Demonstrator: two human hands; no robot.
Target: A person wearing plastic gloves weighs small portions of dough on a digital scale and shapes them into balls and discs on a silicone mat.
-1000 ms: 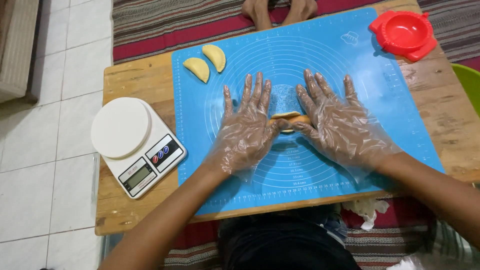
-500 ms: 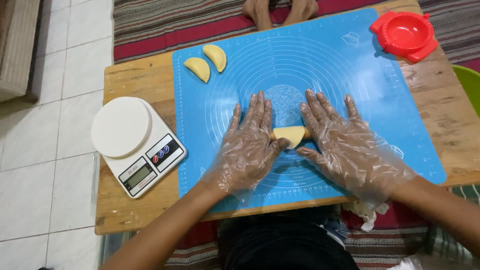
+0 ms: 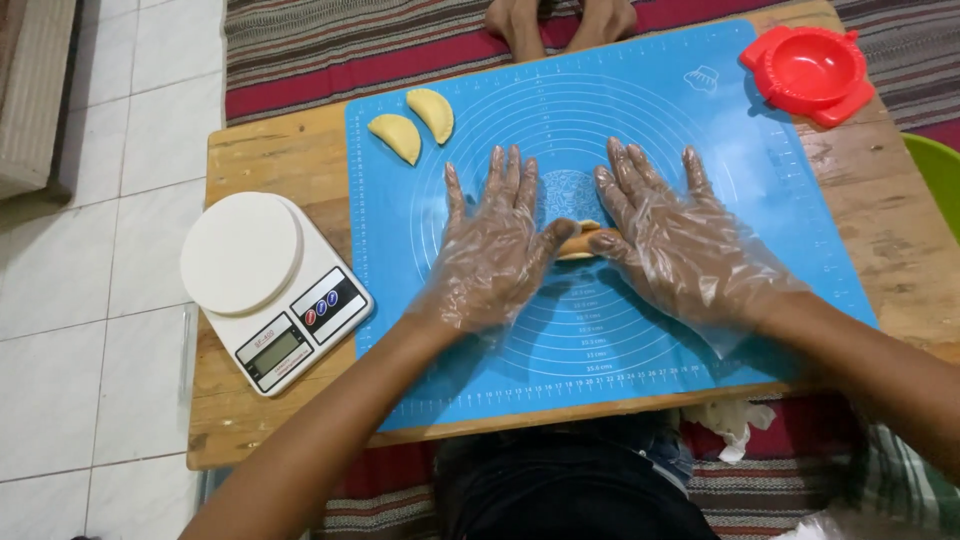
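Note:
Both my hands wear clear plastic gloves and lie flat, fingers spread, on a blue silicone mat [image 3: 640, 90]. My left hand [image 3: 492, 243] and my right hand [image 3: 676, 235] press from either side on a small piece of yellow dough [image 3: 580, 240] between the thumbs; most of the dough is hidden under the palms. Two folded half-moon dumplings [image 3: 412, 125] lie at the mat's far left corner.
A white kitchen scale [image 3: 270, 288] stands on the wooden board [image 3: 260, 150] left of the mat. A red dumpling press [image 3: 810, 72] sits at the far right corner. Another person's feet [image 3: 560, 20] show at the far edge. A green rim [image 3: 940, 170] appears right.
The dough was more exposed between my hands half a second ago; now my hands have closed in over it, and only a sliver shows between the thumbs.

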